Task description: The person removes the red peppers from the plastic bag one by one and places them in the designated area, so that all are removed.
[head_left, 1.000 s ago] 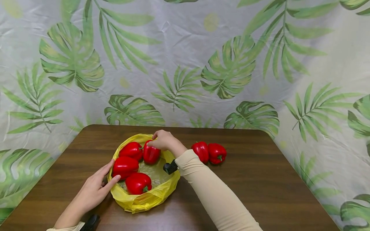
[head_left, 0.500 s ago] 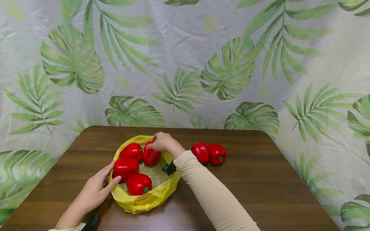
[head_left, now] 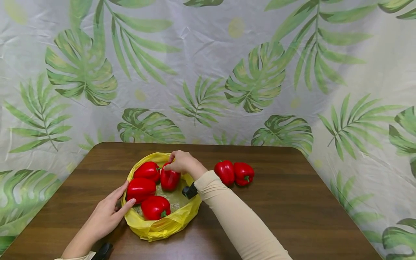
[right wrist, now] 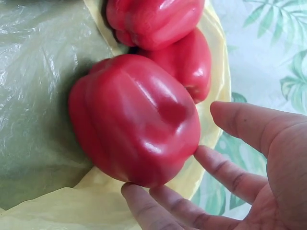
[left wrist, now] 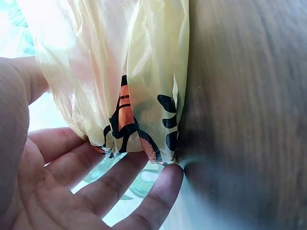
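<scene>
Right hand [head_left: 182, 162] over the far rim of the yellow bag [head_left: 162, 225], fingers loosely spread, fingertips [right wrist: 144, 201] touching the underside of a red pepper [right wrist: 134, 120]; the thumb stands clear of it, so no closed grip (the head view hides the fingers behind the knuckles). This pepper sits inside the bag, just under the hand.

Left hand [head_left: 105, 215] open, fingers straight, laid flat against the bag's near-left outer wall [left wrist: 120, 86]. The bag shows a black and orange print close to the fingertips.

Three more peppers [head_left: 141, 189] lie in the bag between the two hands. Two loose peppers [head_left: 234, 172] rest touching each other on the brown table [head_left: 292, 209], just beyond the right forearm. A leaf-print sheet [head_left: 208, 72] hangs behind, well past both hands.
</scene>
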Available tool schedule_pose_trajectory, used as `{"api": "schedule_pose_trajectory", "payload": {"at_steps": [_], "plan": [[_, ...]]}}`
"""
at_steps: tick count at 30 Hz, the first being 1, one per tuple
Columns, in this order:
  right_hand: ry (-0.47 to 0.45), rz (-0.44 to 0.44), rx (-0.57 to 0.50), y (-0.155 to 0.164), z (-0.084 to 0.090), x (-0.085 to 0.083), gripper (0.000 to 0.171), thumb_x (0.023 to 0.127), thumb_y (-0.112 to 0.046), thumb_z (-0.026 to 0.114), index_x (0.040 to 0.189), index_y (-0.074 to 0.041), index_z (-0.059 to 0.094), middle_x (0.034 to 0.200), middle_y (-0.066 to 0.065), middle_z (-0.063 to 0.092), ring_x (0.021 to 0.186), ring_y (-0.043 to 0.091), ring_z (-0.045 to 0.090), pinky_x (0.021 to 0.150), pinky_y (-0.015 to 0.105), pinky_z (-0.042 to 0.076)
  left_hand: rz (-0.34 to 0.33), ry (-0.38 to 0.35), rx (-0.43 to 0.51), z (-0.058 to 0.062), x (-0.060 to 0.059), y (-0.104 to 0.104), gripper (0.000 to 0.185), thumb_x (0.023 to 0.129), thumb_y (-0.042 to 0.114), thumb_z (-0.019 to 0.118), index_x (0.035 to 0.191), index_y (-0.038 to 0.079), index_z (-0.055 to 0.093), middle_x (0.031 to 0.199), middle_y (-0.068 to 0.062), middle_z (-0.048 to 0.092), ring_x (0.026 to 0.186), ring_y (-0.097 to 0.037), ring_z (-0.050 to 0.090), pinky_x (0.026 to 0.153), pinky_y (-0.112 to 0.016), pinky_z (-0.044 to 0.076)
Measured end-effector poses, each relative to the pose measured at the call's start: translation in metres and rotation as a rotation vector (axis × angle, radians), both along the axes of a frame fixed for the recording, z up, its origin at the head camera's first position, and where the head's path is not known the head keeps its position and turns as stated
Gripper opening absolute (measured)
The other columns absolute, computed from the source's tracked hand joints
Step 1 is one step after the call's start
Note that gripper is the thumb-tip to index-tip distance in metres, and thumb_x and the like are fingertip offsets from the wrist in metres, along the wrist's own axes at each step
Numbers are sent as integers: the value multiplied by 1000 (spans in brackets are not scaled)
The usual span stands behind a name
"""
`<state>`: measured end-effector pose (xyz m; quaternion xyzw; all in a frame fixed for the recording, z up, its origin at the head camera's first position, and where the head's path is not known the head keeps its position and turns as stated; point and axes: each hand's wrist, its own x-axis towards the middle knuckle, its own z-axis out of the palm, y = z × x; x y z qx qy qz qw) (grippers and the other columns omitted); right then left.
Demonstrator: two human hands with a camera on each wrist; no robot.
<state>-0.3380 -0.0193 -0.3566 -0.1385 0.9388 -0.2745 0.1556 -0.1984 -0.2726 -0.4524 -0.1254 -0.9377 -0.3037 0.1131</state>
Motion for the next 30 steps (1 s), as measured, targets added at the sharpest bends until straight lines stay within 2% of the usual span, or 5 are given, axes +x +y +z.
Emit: {"api": "schedule_pose_trajectory", "payload": {"at_steps": [6, 16, 21, 27, 30], "plan": [[-35, 24, -33, 2, 0, 2, 29, 97, -33, 82, 106, -14, 63, 90, 2, 58, 69, 14, 53, 65, 29, 54, -2, 2, 0, 0, 0, 0, 70, 106, 32, 69, 161, -4, 43, 158, -34, 51, 137, -55, 58, 90, -57, 63], [-71, 48, 32, -1, -2, 3, 31, 94, -29, 85, 110, -16, 62, 93, 3, 59, 75, 16, 55, 84, 40, 66, 0, 8, -8, -1, 0, 0, 70, 106, 32, 70, 161, -4, 44, 157, -33, 52, 136, -54, 59, 91, -58, 63], [-72, 70, 51, 0, -1, 4, 31, 93, -29, 86, 111, -17, 63, 97, 2, 60, 82, 17, 58, 80, 40, 66, -1, 9, -10, -1, 0, 0, 70, 106, 32, 70, 161, -4, 44, 157, -32, 53, 136, -53, 60, 93, -59, 62], [-29, 107, 113, 1, -2, 6, 34, 90, -33, 89, 110, -19, 65, 96, 1, 61, 77, 17, 57, 65, 34, 59, -2, 7, -12, -1, 0, 0, 70, 106, 32, 70, 161, -4, 44, 158, -33, 52, 137, -54, 59, 94, -60, 61], [-33, 99, 110, 2, -4, 6, 40, 90, -34, 89, 118, -17, 67, 101, 3, 64, 81, 20, 62, 69, 35, 62, -1, 6, -11, -1, 0, 0, 70, 106, 32, 70, 161, -4, 44, 157, -33, 52, 137, -54, 59, 95, -61, 61]]}}
